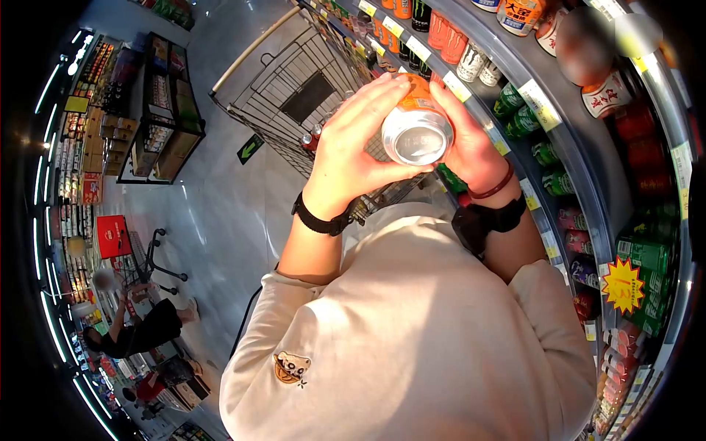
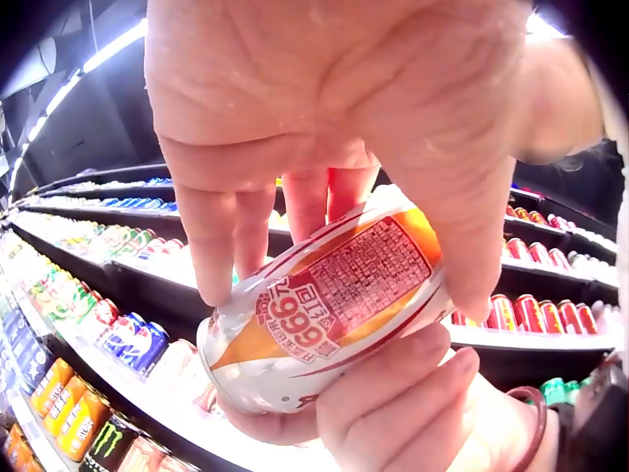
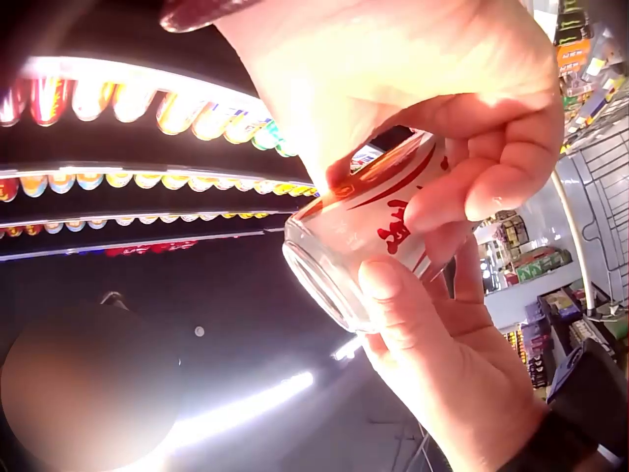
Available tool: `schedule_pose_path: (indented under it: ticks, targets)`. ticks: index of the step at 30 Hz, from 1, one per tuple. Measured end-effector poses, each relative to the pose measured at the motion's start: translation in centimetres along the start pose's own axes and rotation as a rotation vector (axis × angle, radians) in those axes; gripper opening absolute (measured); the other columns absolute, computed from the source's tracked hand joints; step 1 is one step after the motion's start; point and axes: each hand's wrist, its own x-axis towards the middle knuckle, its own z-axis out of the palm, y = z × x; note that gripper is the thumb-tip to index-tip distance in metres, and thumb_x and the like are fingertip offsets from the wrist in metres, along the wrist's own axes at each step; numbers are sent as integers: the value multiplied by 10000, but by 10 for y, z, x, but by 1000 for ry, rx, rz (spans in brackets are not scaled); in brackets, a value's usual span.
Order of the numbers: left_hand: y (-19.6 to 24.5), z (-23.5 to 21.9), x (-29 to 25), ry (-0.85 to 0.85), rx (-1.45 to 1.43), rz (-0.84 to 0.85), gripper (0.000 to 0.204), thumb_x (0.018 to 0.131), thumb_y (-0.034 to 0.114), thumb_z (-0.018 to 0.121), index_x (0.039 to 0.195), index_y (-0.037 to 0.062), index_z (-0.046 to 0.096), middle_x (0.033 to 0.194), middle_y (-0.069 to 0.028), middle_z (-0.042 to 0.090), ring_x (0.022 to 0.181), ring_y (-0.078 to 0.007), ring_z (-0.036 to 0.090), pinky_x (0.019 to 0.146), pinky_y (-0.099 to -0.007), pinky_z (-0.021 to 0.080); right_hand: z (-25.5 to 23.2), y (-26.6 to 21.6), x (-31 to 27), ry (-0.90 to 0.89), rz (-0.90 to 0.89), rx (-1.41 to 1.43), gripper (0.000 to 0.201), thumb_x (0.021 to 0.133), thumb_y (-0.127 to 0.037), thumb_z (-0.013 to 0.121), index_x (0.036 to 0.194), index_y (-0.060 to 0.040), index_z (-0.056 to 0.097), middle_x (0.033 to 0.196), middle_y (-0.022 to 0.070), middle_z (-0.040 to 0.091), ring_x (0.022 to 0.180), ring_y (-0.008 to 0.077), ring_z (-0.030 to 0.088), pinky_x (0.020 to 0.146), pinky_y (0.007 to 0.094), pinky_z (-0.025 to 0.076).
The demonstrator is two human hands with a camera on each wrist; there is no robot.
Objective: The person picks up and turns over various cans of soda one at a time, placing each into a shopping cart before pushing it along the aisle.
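Note:
Both hands hold one drink can (image 1: 418, 132) in front of the chest, its bare silver end turned toward the head camera. My left hand (image 1: 353, 136), with a black band at the wrist, grips it from the left. On the other side my right hand (image 1: 471, 140), wearing a red bracelet, holds it too. In the left wrist view the can (image 2: 324, 295) lies slanted, white and orange with a panel of small red print. Red characters show on the can's white side (image 3: 378, 226) in the right wrist view. Fingers hide the rest of the can.
A wire shopping cart (image 1: 294, 95) with bottles in it stands just ahead. Shelves of cans with price tags (image 1: 540, 103) curve along the right. To the left are a display rack (image 1: 165, 110), a red box (image 1: 114, 237) and another person (image 1: 147, 327).

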Motion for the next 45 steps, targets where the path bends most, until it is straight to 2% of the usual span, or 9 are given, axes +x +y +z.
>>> schedule_pose_path:
  ticks: [6,9,14,19,29,36,37,38,45]
  targets:
    - [-2,10,3,-53,-67,54,985,557,316,974,1374,-34,551,1402,-243,559,1322,-361,539,1097,-455,443,-11,0,-8,-14,-50,57,390,1026,-437,520,1242,-121,595,913,-32,667,699,50,618,547,219,460]
    - [9,10,3,-185,-173,-63,1268,582,422,949,1526,-82,269,1580,-325,254,1480,-409,284,1193,-459,282,-4,-14,-16,65,-188,-3,486,991,-226,548,1428,-47,430,1257,43,597,1120,128,614,895,311,525]
    - [8,49,-11,-114,-511,-411,881,1022,474,505,1561,-83,86,1656,-237,95,1539,-316,100,1229,-386,132,-34,1,-21,56,-434,-184,506,927,-69,616,1409,-39,465,1309,72,576,1200,172,557,1036,335,444]
    - [12,66,-11,-65,-783,-272,486,996,65,567,1454,46,408,1268,-71,542,1184,-154,497,998,-338,439,-94,14,-20,212,-400,-474,561,1003,-204,560,1512,-62,372,1339,129,558,1156,247,594,957,353,512]
    - [20,83,-2,80,-809,-549,682,870,188,754,1425,-22,416,1321,-157,561,1272,-211,513,1060,-317,423,-95,-9,-26,377,-410,-625,527,1046,-198,552,1460,77,374,1392,184,518,1227,220,539,1016,326,449]
    - [10,102,19,28,-428,-221,741,789,108,832,1448,76,493,1271,-135,538,1205,-284,518,1041,-387,437,-96,-20,-55,370,-658,-615,543,936,61,595,1448,67,415,1373,193,564,1208,275,593,1017,376,503]
    - [10,105,30,63,-414,-79,740,776,130,835,1438,73,509,1256,-144,577,1154,-307,554,1020,-399,448,-94,-25,-56,239,-710,-164,610,864,61,703,1424,38,461,1341,149,592,1187,251,601,1003,356,510]
    - [12,100,43,-25,-365,-86,717,779,131,820,1427,58,520,1278,-144,580,1168,-302,562,1016,-405,452,-85,-30,-64,467,-782,-678,688,790,54,789,1406,8,487,1319,129,607,1181,237,606,990,350,514]
    - [-2,145,114,-62,-481,-41,658,808,60,785,1413,12,529,1299,-163,579,1221,-287,573,1039,-380,463,-88,-90,-54,651,-1143,-973,725,687,-15,894,1335,24,573,1277,110,569,1119,198,624,930,319,548]
